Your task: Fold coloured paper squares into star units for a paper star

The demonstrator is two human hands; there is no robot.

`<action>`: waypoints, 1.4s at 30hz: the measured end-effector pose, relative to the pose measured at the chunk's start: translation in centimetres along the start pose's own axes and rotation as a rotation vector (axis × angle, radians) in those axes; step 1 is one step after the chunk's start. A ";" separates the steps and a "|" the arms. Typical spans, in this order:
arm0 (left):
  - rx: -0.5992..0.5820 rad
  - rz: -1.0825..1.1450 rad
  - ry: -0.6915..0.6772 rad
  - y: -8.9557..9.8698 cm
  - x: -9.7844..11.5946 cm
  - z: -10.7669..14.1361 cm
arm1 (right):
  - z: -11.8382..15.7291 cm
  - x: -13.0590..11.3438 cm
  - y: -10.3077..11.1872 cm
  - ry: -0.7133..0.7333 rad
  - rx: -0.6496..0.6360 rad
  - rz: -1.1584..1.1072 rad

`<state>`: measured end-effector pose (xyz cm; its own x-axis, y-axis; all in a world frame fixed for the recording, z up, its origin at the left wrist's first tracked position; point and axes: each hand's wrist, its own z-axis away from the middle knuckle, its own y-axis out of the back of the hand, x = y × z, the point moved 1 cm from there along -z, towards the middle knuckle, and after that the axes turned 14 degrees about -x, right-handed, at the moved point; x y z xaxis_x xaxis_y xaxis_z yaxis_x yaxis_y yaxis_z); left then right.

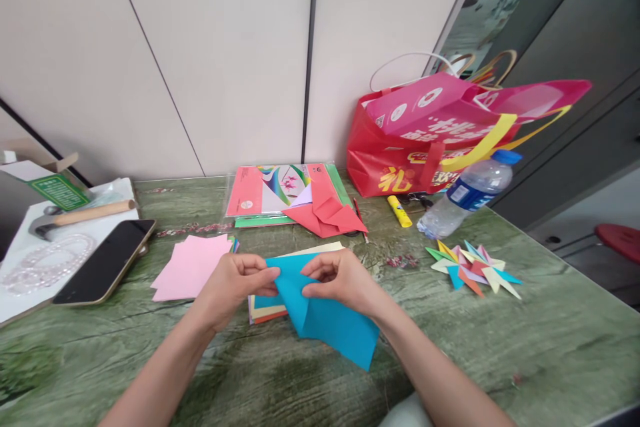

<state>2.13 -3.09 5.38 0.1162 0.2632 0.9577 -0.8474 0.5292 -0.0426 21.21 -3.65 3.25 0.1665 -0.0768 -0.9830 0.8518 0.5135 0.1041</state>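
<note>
Both my hands hold a blue sheet of paper point(340, 333) above the table, with a bend running down its left part. My left hand point(245, 280) pinches its upper left edge between thumb and fingers. A short way to the right, my right hand point(340, 277) is closed on the upper part of the same sheet. Partly hidden beneath lies a stack of coloured paper point(267, 312), with cream and orange edges showing. Left of it rests a pile of pink paper squares point(190, 268).
Behind lie a paper pack point(250, 190), folded red paper point(325, 213) and a yellow glue stick point(399, 211). A red bag point(390, 147), a water bottle point(465, 193) and a folded paper star point(475, 267) are right. A phone point(107, 263) and a hammer point(90, 215) are left.
</note>
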 end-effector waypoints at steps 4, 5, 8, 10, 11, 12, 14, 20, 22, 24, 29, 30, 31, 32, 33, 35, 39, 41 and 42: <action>0.005 0.007 0.004 0.0 0.0 0.0 | 0.0 -0.1 0.0 -0.017 0.008 -0.014; 0.008 0.009 0.006 0.0 0.0 0.0 | 0.0 -0.1 0.0 -0.018 0.009 -0.015; 0.011 0.007 0.001 0.0 -0.1 0.0 | 0.1 -0.1 0.0 -0.015 0.007 -0.016; 0.013 0.003 -0.007 0.0 -0.1 0.0 | 0.1 -0.1 0.0 -0.016 0.004 -0.016; 0.016 0.000 -0.011 0.0 -0.1 0.0 | 0.1 -0.1 0.0 -0.016 0.004 -0.015; 0.019 -0.002 -0.014 0.0 0.0 0.0 | 0.1 -0.1 0.0 -0.014 0.006 -0.016; 0.008 0.002 -0.025 0.0 0.1 0.1 | 0.1 0.0 0.1 -0.007 0.015 -0.019; -0.188 0.079 -0.012 -1.5 0.2 -0.1 | -0.1 0.5 0.5 0.018 0.077 -0.101; -0.226 0.087 0.023 -2.1 -0.4 -0.4 | -0.2 0.6 0.6 0.028 0.094 -0.133; -0.208 0.094 0.030 -2.7 -0.9 -0.7 | -0.3 0.7 0.6 0.030 0.105 -0.164; -0.072 0.093 0.015 -3.2 -1.5 -0.9 | -0.2 0.5 0.5 0.015 0.128 -0.212; -0.056 0.085 0.013 -3.2 -1.5 -0.9 | -0.2 0.5 0.5 0.010 0.131 -0.219; -0.044 0.078 0.012 -3.2 -1.5 -0.9 | -0.2 0.5 0.5 0.007 0.131 -0.226; -0.037 0.073 0.013 -3.2 -1.5 -0.9 | -0.2 0.5 0.4 0.007 0.131 -0.233; -0.032 0.071 0.014 -3.1 -1.5 -0.9 | -0.2 0.5 0.4 0.009 0.128 -0.238; -0.028 0.072 0.014 -3.1 -1.6 -0.9 | -0.2 0.6 0.4 0.017 0.123 -0.254; -0.071 0.095 0.008 -3.3 -1.6 -0.8 | -0.2 0.8 0.8 0.012 0.164 -0.312; -0.129 0.134 0.005 -3.5 -1.5 -0.7 | -0.2 0.7 0.9 0.013 0.208 -0.366; -0.156 0.158 -0.003 -3.6 -1.4 -0.7 | -0.2 0.7 1.0 0.018 0.224 -0.400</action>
<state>5.41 -4.86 4.01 -0.0136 0.3505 0.9365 -0.7647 0.5998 -0.2356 22.03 -3.04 2.66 -0.2040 -0.2156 -0.9549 0.9341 0.2489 -0.2558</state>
